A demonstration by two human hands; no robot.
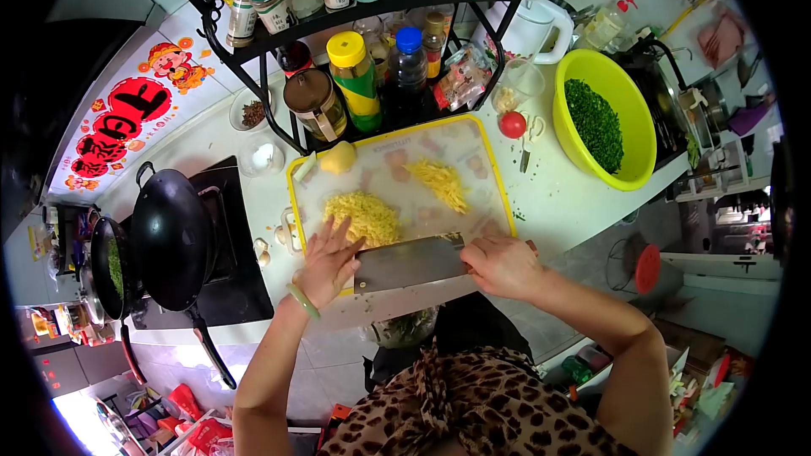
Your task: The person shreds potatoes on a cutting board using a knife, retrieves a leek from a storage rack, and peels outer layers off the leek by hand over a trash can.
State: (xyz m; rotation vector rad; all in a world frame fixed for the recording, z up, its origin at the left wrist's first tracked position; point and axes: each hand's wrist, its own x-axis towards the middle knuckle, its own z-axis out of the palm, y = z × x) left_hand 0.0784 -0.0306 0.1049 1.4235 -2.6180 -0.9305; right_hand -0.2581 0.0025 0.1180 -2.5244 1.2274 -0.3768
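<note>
My right hand [503, 268] is closed round the handle of a broad cleaver [407, 265], whose blade lies across the cutting board's near edge. At the blade's left end is my left hand [328, 263], fingers spread, beside a heap of finely chopped pale yellow pieces [363, 218]. A smaller pile of yellow shreds [439, 185] lies further right on the yellow-rimmed cutting board [498, 171]. Near the board's far left corner sits a peeled yellow piece, perhaps potato [338, 157]. A pale green bangle [302, 301] circles my left wrist.
A black wok [171, 241] and a smaller pan [108, 268] with green bits stand on the left. Behind the board is a black rack [291, 34] of jars and bottles. At right are a lime-green bowl [644, 131] of chopped greens, a radish-like red ball [512, 124] and a small knife [525, 159].
</note>
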